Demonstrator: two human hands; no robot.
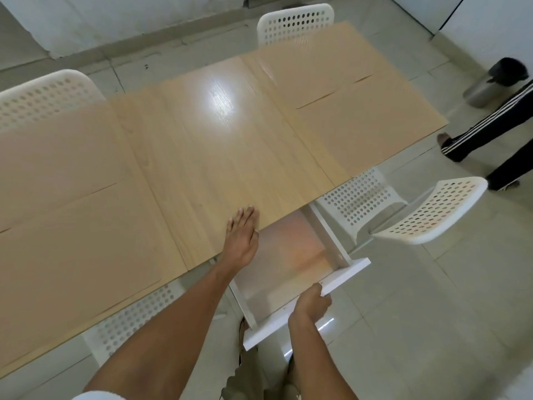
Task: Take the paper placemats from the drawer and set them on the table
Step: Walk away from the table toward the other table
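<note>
Tan paper placemats lie flat on the wooden table (219,157): two at the left end (57,157) (75,269) and two at the right end (317,67) (372,131). A white drawer (288,264) stands pulled out from under the table's near edge, and its visible bottom shows nothing inside. My left hand (242,238) rests flat on the table edge just left of the drawer, fingers straight. My right hand (310,304) grips the top of the drawer's white front panel (346,274).
White perforated chairs stand around the table: two at the far side (294,21) (43,93), one at the near right (427,212), and one tucked under at the near left (135,316). Another person's legs in striped trousers (490,131) and a metal bin (490,85) are at the right.
</note>
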